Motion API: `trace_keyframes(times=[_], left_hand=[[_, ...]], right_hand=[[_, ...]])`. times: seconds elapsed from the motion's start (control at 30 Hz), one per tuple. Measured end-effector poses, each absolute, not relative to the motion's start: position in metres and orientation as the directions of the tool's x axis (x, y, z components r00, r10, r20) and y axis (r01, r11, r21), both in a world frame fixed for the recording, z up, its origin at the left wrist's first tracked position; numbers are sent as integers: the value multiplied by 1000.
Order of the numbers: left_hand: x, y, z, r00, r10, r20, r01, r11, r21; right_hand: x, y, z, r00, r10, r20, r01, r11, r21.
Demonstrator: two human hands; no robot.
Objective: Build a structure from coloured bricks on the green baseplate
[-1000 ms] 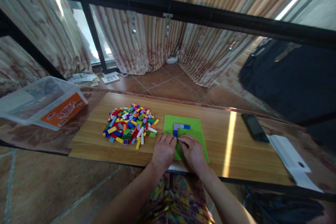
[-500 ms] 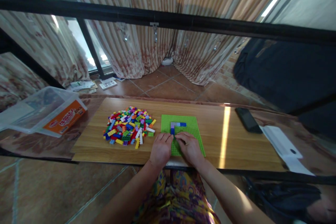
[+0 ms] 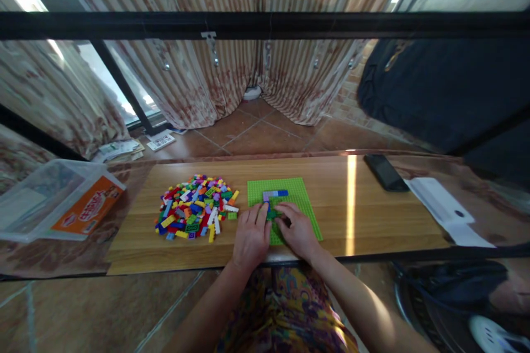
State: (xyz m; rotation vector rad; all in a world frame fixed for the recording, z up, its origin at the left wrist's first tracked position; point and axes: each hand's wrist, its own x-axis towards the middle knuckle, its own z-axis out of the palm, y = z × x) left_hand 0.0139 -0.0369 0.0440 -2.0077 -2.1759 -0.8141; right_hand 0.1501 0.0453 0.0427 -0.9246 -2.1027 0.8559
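A bright green baseplate point(image 3: 304, 204) lies on the wooden board, with a row of purple, light blue and dark blue bricks point(image 3: 276, 193) fixed on its upper half. A blue brick point(image 3: 266, 206) runs toward me from the row's left end, making a corner. Below that corner, my right hand point(image 3: 298, 233) pinches a dark green brick point(image 3: 273, 214) between thumb and fingertips, low over the plate. My left hand point(image 3: 252, 237) rests at the plate's left side, fingers together and curled toward the blue brick; what its fingertips grip is hidden.
A heap of mixed toy bricks point(image 3: 199, 207) spreads left of the plate. Beyond it stands a clear plastic box point(image 3: 37, 193) with an orange label. At right are a black phone point(image 3: 386, 172) and an open white box point(image 3: 441, 209). A dark metal rail point(image 3: 265, 26) crosses above.
The view has shifted slightly. A dark green brick now shows between my hands, and my left fingers have moved up alongside the blue brick.
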Motion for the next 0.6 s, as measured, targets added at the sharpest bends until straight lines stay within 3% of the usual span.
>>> trace_keyframes(times=[0.17, 0.6], left_hand=[[20, -37, 52, -95, 948, 303, 974, 26, 225], [27, -38, 55, -65, 979, 192, 986, 33, 166]], right_hand=[[151, 44, 40, -516, 804, 295, 385, 525, -759], [149, 39, 36, -491, 792, 364, 429, 583, -690]])
